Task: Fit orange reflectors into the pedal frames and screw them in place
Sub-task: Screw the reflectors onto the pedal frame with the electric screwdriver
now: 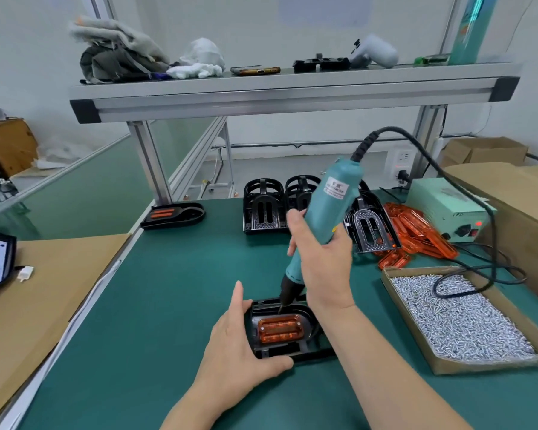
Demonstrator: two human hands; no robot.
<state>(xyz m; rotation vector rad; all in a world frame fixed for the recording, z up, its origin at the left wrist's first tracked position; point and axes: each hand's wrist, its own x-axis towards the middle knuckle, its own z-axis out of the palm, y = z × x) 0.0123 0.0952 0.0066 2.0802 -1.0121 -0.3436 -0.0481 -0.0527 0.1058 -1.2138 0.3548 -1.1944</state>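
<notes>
Screwdriver [330, 209] sits gripped in right hand [323, 268], left hand [239, 346] clasps pedal frame [309, 318], screw box [479, 366] alongside.

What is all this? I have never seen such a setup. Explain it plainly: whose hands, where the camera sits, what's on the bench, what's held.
There is no machine here. A person works with bare hands, and the one picture comes from a camera on their head, looking down at a green bench. The right hand grips a teal electric screwdriver, its tip down at an orange reflector seated in a black pedal frame. The left hand holds that frame steady at its near left corner. To the right stands a cardboard box of small silver screws. Behind it lie a pile of loose reflectors and a pale green power box. At the back stand empty frames, and a pedal with orange strips lies far left.
</notes>
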